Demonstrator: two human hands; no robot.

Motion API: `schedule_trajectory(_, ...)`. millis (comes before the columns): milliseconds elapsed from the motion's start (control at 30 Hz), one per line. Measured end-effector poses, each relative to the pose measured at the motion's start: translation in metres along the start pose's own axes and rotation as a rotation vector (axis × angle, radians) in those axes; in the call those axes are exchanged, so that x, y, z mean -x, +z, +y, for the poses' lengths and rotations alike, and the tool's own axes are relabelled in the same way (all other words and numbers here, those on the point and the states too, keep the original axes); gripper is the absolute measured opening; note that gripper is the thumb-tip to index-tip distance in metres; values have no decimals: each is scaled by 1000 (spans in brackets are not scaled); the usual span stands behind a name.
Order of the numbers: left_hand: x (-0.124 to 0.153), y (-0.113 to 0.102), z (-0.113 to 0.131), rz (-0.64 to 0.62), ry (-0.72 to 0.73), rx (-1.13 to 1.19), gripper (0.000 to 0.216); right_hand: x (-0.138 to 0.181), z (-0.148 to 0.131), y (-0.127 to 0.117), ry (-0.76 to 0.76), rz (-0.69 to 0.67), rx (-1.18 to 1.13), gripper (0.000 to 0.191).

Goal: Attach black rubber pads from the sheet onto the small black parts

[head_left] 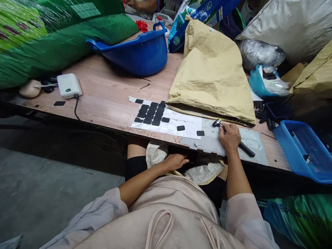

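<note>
My right hand [229,138] is closed round a black-handled tool [243,148] whose metal head [217,122] rests on a grey sheet [255,141] at the table's front edge. My left hand [176,161] lies below the table edge in my lap, fingers stretched over a crumpled woven sack [204,173]; what it touches is partly hidden. A white sheet [186,124] to the left carries several black square pads [151,113], with two loose pads [181,128] closer to the tool.
A tan sack [211,72] lies behind the sheets. A blue basin [140,52] and green bags [52,38] stand at the back left, a white device [68,85] with a cord at left. A blue basket [303,148] sits at right. Another person's hand [133,3] shows at the far end.
</note>
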State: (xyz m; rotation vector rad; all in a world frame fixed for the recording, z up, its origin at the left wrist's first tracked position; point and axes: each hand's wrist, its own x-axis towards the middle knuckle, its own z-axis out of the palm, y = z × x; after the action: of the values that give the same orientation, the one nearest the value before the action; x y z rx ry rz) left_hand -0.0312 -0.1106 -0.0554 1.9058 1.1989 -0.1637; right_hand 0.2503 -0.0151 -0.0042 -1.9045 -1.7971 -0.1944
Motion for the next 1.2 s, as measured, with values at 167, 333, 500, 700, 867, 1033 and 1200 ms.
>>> schedule_trajectory(167,-15,13,-19,46,-251,-55,43,0,0,-1,-5,3,0,28)
schedule_trajectory(333,-3,5,-2,-54,-105,-87,41,1,-1,-1,-14,4,4,27)
schedule_trajectory(500,15,-43,27,-180,334,138,25,1,0,0,-23,15,-2,27)
schedule_trajectory(700,-35,-136,61,159,380,273,28,1,-1,0,-22,5,-3,28)
schedule_trajectory(867,-106,-199,74,522,60,-23,35,1,-2,-2,-14,-12,1,28)
schedule_trajectory(1033,-140,-237,79,709,69,8,66,3,-4,-1,-1,-15,0,27)
schedule_trajectory(1200,-170,-240,85,737,48,37,55,3,-5,-2,-8,-21,8,27)
